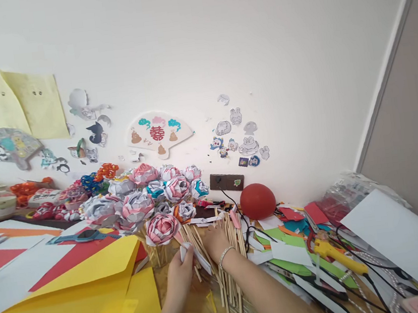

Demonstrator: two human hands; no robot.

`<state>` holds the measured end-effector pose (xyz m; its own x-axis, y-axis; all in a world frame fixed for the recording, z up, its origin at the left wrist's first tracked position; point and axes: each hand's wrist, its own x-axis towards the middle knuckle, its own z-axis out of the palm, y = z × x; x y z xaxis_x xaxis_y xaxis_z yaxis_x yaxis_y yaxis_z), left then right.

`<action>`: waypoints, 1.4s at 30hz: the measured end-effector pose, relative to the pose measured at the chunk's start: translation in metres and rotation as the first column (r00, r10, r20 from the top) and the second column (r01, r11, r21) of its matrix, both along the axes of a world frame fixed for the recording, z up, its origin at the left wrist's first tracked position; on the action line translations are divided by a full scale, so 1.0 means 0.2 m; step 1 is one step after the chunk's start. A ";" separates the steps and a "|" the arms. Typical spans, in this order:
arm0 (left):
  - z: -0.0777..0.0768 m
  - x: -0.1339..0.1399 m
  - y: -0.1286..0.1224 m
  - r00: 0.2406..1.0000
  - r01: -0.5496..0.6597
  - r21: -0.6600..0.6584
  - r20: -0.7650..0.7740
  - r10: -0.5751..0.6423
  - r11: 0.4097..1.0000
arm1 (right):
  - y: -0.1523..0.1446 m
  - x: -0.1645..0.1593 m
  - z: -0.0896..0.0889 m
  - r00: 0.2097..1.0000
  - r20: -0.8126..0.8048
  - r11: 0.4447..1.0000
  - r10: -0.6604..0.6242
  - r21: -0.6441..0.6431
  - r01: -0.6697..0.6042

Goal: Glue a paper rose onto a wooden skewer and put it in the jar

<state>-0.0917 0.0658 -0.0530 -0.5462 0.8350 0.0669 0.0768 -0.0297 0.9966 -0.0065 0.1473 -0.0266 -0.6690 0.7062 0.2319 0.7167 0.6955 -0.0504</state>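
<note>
Paper (203, 262), white and folded, is pinched in the fingers of the left hand (179, 271). Right hand (215, 243) is among wooden sticks (225, 289), right of those fingers; grip hidden, cannot tell. Advisable: light pinch against creasing; single out one stick without scattering neighbours.

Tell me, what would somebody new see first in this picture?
Probably the cluster of pink-and-white paper roses, some with bits of blue, in the middle just beyond the left hand. Next might come the shiny red balloon to their right. The big, bright yellow folded paper at the lower left would likely grab attention too.
</note>
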 end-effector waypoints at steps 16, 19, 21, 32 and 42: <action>0.04 0.06 -0.02 0.980 0.105 0.040 0.168 -0.110 0.994 | -0.18 0.22 0.14 0.875 -0.482 0.995 -0.042 -0.095 -0.005; 0.06 0.11 -0.03 0.964 0.160 0.054 0.206 -0.167 0.986 | -0.23 0.24 0.11 0.839 -0.543 0.986 -0.036 -0.158 -0.060; 0.08 0.14 -0.04 0.954 0.189 0.071 0.225 -0.200 0.980 | -0.26 0.25 0.10 0.790 -0.611 0.974 -0.049 -0.206 -0.099; 0.06 0.13 -0.05 0.959 0.177 0.152 0.197 -0.206 0.972 | -0.36 0.25 0.09 0.704 -0.709 0.988 0.033 -0.081 -0.128; 0.06 0.13 -0.05 0.958 0.237 0.205 0.113 -0.264 0.950 | -0.37 0.31 0.18 0.652 -0.758 0.991 0.005 -0.083 -0.103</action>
<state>-0.0658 0.0562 -0.0414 -0.3360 0.9255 0.1747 -0.0938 -0.2174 0.9716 0.0553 0.0735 0.0086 -0.3350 0.7276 0.5987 0.3582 0.6860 -0.6333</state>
